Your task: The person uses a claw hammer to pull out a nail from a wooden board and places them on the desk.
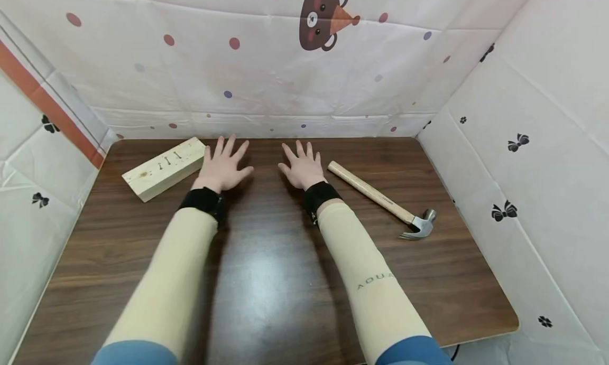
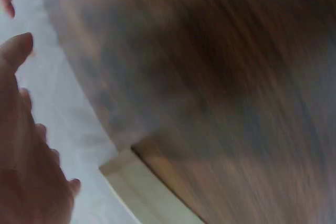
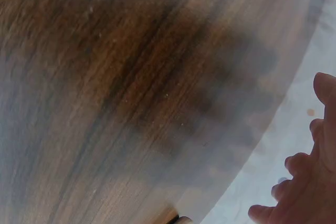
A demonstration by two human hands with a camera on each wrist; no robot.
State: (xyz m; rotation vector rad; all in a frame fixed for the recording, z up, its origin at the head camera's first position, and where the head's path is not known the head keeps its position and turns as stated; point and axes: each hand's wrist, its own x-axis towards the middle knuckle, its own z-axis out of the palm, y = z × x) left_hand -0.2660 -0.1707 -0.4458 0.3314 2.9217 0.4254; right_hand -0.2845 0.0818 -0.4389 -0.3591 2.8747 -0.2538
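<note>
My left hand (image 1: 221,167) is held above the far part of the table with its fingers spread and nothing in it. Just to its left lies a pale wooden block (image 1: 166,169) with several nails (image 1: 167,160) in its top face. The block's end (image 2: 142,187) shows at the bottom of the left wrist view. My right hand (image 1: 303,168), also spread and holding nothing, is over the table right of the middle. Beside it lies a claw hammer (image 1: 376,196), its wooden handle end near the hand and its metal head (image 1: 421,225) toward the right.
The dark wood-grain table (image 1: 266,280) meets a white patterned cloth wall (image 1: 266,80) at its back. Another cloth wall (image 1: 537,159) stands along the right side. A black cable (image 1: 455,352) hangs by the front right edge.
</note>
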